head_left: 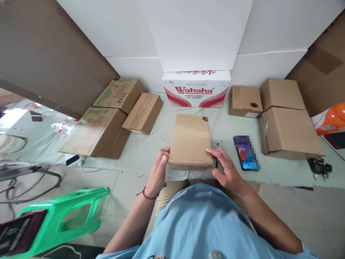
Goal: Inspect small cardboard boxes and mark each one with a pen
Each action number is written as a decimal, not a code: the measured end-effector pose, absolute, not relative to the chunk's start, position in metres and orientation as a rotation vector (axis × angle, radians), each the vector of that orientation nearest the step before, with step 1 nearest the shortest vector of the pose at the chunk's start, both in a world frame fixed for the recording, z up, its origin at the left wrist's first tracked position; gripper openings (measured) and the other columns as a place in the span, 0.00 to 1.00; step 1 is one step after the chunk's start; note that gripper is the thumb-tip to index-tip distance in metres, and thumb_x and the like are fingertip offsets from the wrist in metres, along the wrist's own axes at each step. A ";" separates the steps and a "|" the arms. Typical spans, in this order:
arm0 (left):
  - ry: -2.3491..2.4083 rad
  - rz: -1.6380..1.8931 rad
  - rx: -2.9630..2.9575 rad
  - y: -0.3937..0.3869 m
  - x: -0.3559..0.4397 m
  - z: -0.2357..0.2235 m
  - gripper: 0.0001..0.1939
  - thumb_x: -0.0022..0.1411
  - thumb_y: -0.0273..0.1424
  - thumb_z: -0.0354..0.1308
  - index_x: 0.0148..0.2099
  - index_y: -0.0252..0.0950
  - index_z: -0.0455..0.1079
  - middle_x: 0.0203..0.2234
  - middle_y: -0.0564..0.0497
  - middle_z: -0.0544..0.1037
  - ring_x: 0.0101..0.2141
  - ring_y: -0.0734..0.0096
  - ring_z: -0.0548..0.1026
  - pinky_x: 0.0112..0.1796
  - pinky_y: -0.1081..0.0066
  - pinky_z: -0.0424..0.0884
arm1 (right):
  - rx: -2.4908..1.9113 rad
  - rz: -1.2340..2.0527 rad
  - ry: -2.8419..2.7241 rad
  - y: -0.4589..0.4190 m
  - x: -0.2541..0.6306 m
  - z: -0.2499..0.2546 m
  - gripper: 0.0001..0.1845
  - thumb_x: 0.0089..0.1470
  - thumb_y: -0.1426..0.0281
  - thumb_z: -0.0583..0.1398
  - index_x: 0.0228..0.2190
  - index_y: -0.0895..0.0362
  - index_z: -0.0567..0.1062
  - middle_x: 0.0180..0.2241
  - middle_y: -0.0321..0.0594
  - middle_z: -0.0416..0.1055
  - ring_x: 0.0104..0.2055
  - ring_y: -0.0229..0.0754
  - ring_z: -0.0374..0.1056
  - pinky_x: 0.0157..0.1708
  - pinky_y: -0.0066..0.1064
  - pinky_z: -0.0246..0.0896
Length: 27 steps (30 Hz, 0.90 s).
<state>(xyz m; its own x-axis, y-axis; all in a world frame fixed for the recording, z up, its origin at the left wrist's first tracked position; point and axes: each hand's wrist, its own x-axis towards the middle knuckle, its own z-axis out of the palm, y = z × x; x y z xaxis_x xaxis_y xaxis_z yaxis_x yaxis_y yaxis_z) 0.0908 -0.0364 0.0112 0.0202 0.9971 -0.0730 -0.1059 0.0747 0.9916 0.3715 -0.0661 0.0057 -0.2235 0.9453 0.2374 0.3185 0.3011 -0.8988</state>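
Observation:
A closed brown cardboard box (191,140) lies at the table's front edge, right before my body. A small dark mark shows at its far right corner. My left hand (158,173) is pressed along the box's left side, with its fingers partly behind that side. On the other side, my right hand (225,169) has its fingertips on the box's right edge, thumb low and apart from the forefinger. Between them the two hands hold the box. A thin dark stick-like thing (217,160) lies beside the box, partly covered by my right hand.
A white-and-red Wahaha water carton (196,90) stands at the back wall. Several brown boxes (142,113) are grouped at left, more boxes (292,131) at right. A phone (245,153) lies right of my hand, keys (319,168) farther right. A green stool (61,219) stands lower left.

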 end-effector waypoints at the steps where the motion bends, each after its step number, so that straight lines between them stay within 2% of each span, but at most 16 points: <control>1: 1.242 1.112 1.110 -0.038 0.086 0.006 0.25 0.68 0.57 0.64 0.39 0.38 0.73 0.49 0.43 0.81 0.54 0.52 0.77 0.55 0.59 0.73 | -1.178 0.918 -1.759 -0.068 0.374 0.003 0.26 0.66 0.69 0.58 0.63 0.49 0.73 0.51 0.45 0.73 0.52 0.48 0.73 0.56 0.43 0.72; 4: 1.473 1.088 1.138 -0.044 0.074 -0.009 0.25 0.66 0.55 0.67 0.41 0.37 0.73 0.48 0.42 0.82 0.53 0.53 0.78 0.55 0.58 0.73 | -1.394 0.828 -1.687 -0.072 0.383 -0.011 0.17 0.70 0.67 0.55 0.54 0.52 0.78 0.46 0.45 0.76 0.46 0.46 0.76 0.47 0.38 0.76; 6: 1.556 1.205 1.167 -0.046 0.071 -0.012 0.24 0.65 0.55 0.68 0.44 0.38 0.73 0.51 0.41 0.80 0.58 0.51 0.76 0.60 0.54 0.71 | -1.680 0.657 -1.637 -0.068 0.389 -0.021 0.17 0.71 0.63 0.55 0.52 0.55 0.78 0.44 0.47 0.77 0.41 0.47 0.77 0.41 0.38 0.75; 9: 1.547 1.317 1.426 -0.043 0.080 -0.001 0.17 0.69 0.47 0.68 0.48 0.40 0.74 0.56 0.40 0.78 0.67 0.47 0.71 0.67 0.47 0.64 | -2.110 0.462 -1.768 -0.055 0.389 -0.031 0.27 0.70 0.57 0.57 0.61 0.61 0.73 0.47 0.55 0.79 0.38 0.53 0.78 0.37 0.41 0.72; 11: 1.446 1.276 1.720 -0.036 0.093 0.011 0.12 0.71 0.41 0.65 0.50 0.41 0.76 0.59 0.40 0.78 0.70 0.44 0.67 0.70 0.43 0.59 | -2.293 0.459 -1.921 -0.043 0.382 -0.032 0.33 0.71 0.58 0.57 0.69 0.64 0.65 0.49 0.59 0.80 0.39 0.56 0.80 0.36 0.41 0.70; 12: 1.378 1.202 1.858 -0.032 0.100 0.015 0.12 0.71 0.40 0.65 0.52 0.42 0.77 0.62 0.40 0.78 0.72 0.42 0.65 0.71 0.40 0.56 | -2.347 0.478 -1.979 -0.038 0.378 -0.032 0.34 0.71 0.60 0.56 0.71 0.64 0.63 0.48 0.60 0.80 0.40 0.56 0.80 0.36 0.40 0.69; 14: 1.231 0.963 2.099 -0.025 0.116 0.020 0.20 0.69 0.42 0.67 0.60 0.42 0.77 0.68 0.38 0.73 0.74 0.37 0.60 0.72 0.35 0.48 | -2.387 0.524 -2.044 -0.030 0.371 -0.031 0.34 0.70 0.66 0.56 0.72 0.63 0.61 0.46 0.58 0.82 0.40 0.56 0.81 0.37 0.38 0.67; 16: 1.132 0.695 2.274 -0.024 0.127 0.019 0.33 0.65 0.45 0.71 0.68 0.42 0.72 0.73 0.35 0.66 0.75 0.31 0.57 0.72 0.30 0.40 | -2.359 0.585 -2.014 -0.026 0.371 -0.032 0.35 0.67 0.71 0.56 0.72 0.61 0.61 0.42 0.53 0.83 0.40 0.53 0.81 0.37 0.36 0.65; 17: 1.103 0.588 2.336 -0.025 0.130 0.017 0.38 0.64 0.45 0.72 0.72 0.42 0.69 0.75 0.35 0.63 0.75 0.30 0.57 0.72 0.30 0.39 | -2.312 0.638 -1.946 -0.025 0.374 -0.034 0.36 0.64 0.71 0.58 0.72 0.59 0.64 0.39 0.50 0.83 0.38 0.52 0.80 0.37 0.35 0.64; 19: 1.077 0.476 2.413 -0.031 0.132 0.015 0.43 0.64 0.46 0.72 0.75 0.42 0.64 0.77 0.35 0.59 0.75 0.32 0.56 0.73 0.34 0.43 | -2.186 0.760 -1.752 -0.026 0.386 -0.037 0.32 0.60 0.69 0.59 0.65 0.57 0.72 0.33 0.43 0.82 0.35 0.48 0.78 0.36 0.34 0.64; 21: 1.049 0.472 2.444 -0.039 0.130 0.018 0.41 0.67 0.50 0.68 0.75 0.41 0.64 0.75 0.35 0.62 0.74 0.34 0.60 0.71 0.39 0.52 | -2.108 0.840 -1.577 -0.028 0.402 -0.039 0.24 0.60 0.65 0.56 0.54 0.58 0.80 0.31 0.41 0.80 0.32 0.46 0.75 0.34 0.33 0.64; 23: 1.019 0.508 2.445 -0.044 0.127 0.024 0.36 0.68 0.53 0.65 0.70 0.41 0.70 0.70 0.35 0.70 0.69 0.35 0.67 0.67 0.42 0.60 | -2.140 0.831 -1.491 -0.028 0.417 -0.039 0.23 0.61 0.62 0.52 0.47 0.59 0.81 0.32 0.44 0.81 0.31 0.46 0.74 0.32 0.34 0.64; 25: 1.029 0.521 2.425 -0.044 0.129 0.032 0.28 0.70 0.51 0.63 0.64 0.40 0.75 0.63 0.36 0.77 0.61 0.37 0.73 0.60 0.43 0.66 | -2.215 0.783 -1.455 -0.027 0.425 -0.038 0.24 0.63 0.58 0.51 0.43 0.60 0.80 0.32 0.47 0.80 0.32 0.48 0.74 0.32 0.35 0.63; 27: 1.073 0.491 2.394 -0.041 0.136 0.036 0.20 0.72 0.47 0.62 0.56 0.40 0.78 0.55 0.37 0.81 0.53 0.40 0.76 0.54 0.44 0.70 | -2.277 0.766 -1.455 -0.025 0.425 -0.038 0.23 0.64 0.53 0.53 0.36 0.57 0.79 0.30 0.47 0.79 0.32 0.49 0.74 0.33 0.35 0.61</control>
